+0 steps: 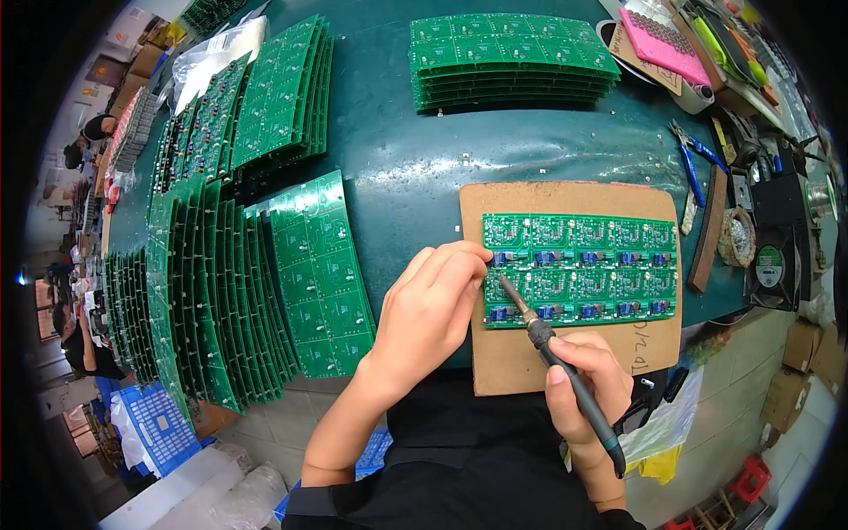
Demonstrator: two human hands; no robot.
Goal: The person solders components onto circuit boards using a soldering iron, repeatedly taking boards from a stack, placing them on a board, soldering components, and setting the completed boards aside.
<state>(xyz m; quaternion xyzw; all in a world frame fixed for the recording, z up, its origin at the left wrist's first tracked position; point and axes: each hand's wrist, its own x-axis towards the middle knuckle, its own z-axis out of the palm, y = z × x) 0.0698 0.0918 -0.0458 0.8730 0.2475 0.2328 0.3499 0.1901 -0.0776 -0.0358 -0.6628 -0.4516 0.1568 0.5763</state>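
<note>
A green circuit board (pixel 552 272) with rows of small blue components lies on a brown cardboard sheet (pixel 574 362). My right hand (pixel 592 375) is closed round the dark handle of a soldering iron (pixel 585 405). The iron slants up and left, its tip over the board's left part, close to a blue part; whether it touches cannot be told. At the board's left edge my left hand (pixel 428 296) has its fingers pinched together. What lies between those fingertips, if anything, is too small to make out.
Upright rows of green boards (pixel 212 291) fill the left, beside a flat-lying board (pixel 322 274). Another board stack (pixel 512 53) stands at the back. To the right are blue-handled cutters (pixel 693 172), a brown bar (pixel 707 230), a coiled roll (pixel 736 238) and a pink block (pixel 658 44).
</note>
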